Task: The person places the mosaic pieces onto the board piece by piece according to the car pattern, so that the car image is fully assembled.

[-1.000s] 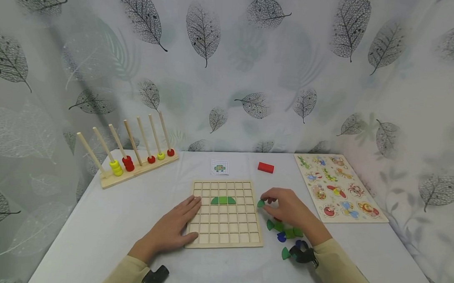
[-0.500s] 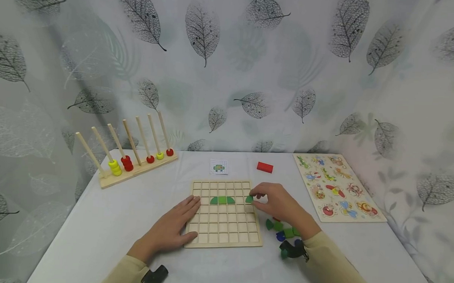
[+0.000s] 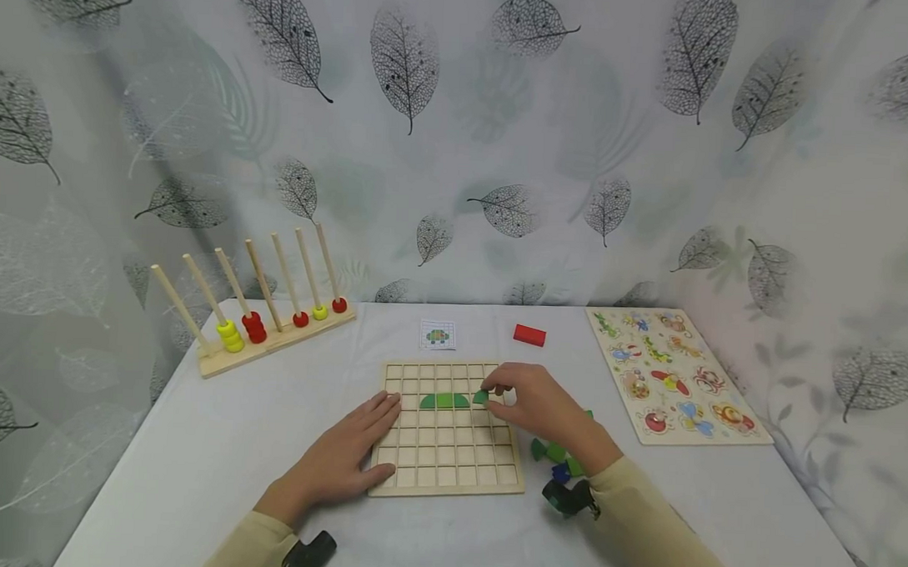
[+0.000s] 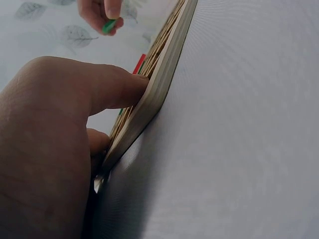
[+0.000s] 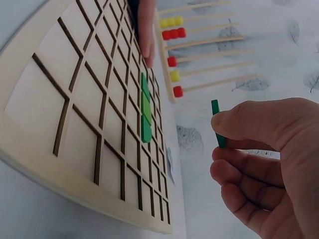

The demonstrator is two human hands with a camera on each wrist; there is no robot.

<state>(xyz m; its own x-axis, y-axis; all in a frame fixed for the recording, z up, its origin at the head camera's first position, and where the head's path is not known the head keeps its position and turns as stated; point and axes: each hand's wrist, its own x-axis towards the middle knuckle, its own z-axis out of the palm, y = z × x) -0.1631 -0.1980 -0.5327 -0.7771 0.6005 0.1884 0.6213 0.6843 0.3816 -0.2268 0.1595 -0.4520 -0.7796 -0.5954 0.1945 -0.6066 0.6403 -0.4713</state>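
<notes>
My right hand pinches a dark green quarter-circle tile between thumb and fingertips. It hovers over the right half of a wooden grid board. Three tiles lie in one row of that board: a light green square tile with a dark green quarter-circle tile to its left and another quarter-circle tile to its right. My left hand rests on the board's left edge with extended fingers. In the left wrist view, its thumb lies on the frame.
Several loose green and blue tiles lie right of the board, partly hidden by my right arm. Behind it are a small pattern card and a red block. A peg stand with rings stands back left; an animal puzzle board lies right.
My right hand has moved left from beside the board to over it, carrying the green quarter-circle tile towards the placed row. My left hand has stayed put.
</notes>
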